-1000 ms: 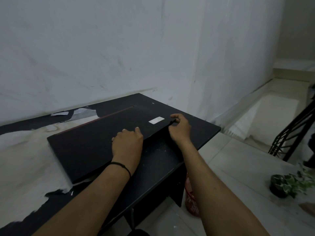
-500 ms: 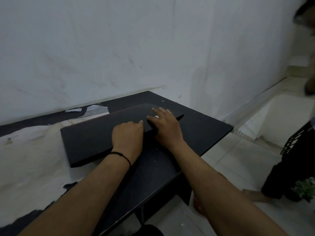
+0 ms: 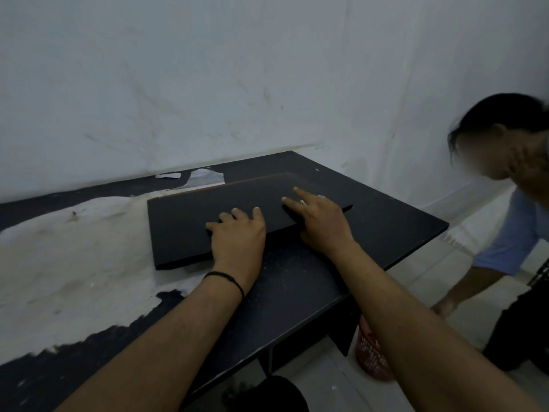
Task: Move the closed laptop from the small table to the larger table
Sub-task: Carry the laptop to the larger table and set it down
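The closed black laptop (image 3: 190, 224) lies flat on a large dark table (image 3: 386, 227) whose top is worn white on the left. My left hand (image 3: 237, 236) rests palm down on the laptop's near edge, fingers spread a little. My right hand (image 3: 320, 221) lies over the laptop's right near corner with the fingers stretched out flat on the lid. Neither hand is wrapped around it. No small table shows.
A white wall stands right behind the table. Another person in a blue shirt (image 3: 511, 233) bends down at the right, close to the table's corner. A red patterned container (image 3: 371, 352) stands on the tiled floor under the table's right end.
The laptop has slid left and sits square on the table. My right hand went from pinching its corner to lying flat on it. A person has come in at the right.
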Available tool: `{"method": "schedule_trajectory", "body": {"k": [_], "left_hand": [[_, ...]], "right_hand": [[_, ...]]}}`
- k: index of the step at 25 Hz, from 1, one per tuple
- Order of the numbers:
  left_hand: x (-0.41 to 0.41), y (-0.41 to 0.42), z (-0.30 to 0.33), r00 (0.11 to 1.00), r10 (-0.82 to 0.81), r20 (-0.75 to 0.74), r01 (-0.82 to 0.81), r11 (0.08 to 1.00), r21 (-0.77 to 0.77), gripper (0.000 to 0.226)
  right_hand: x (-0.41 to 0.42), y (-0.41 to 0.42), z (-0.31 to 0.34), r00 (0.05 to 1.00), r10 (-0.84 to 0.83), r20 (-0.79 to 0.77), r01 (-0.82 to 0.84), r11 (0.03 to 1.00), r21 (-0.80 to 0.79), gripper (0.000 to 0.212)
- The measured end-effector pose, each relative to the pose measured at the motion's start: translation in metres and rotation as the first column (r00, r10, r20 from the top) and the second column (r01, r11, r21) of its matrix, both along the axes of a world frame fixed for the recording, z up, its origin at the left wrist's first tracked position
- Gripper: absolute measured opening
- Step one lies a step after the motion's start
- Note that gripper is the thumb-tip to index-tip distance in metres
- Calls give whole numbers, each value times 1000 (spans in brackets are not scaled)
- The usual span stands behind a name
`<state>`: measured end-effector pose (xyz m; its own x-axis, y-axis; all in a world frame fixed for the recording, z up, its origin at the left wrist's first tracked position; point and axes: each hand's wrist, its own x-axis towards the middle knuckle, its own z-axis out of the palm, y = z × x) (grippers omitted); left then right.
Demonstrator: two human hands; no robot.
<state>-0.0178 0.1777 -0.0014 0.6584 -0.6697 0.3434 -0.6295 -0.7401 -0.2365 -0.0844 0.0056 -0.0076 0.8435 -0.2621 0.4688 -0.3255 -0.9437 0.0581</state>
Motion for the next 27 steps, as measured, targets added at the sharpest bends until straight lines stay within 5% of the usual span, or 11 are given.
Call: {"method": "schedule_trajectory", "body": {"k": [12, 27], "left_hand": [[37, 113, 33, 999, 17, 47, -17, 1000, 4, 68], [75, 335, 17, 952, 305, 5, -305, 952, -9, 102]], "right_hand": [[28, 110, 21, 988, 77, 131, -75, 997, -17, 59], [106, 314, 12, 942, 320, 102, -312, 946, -91, 54]]}}
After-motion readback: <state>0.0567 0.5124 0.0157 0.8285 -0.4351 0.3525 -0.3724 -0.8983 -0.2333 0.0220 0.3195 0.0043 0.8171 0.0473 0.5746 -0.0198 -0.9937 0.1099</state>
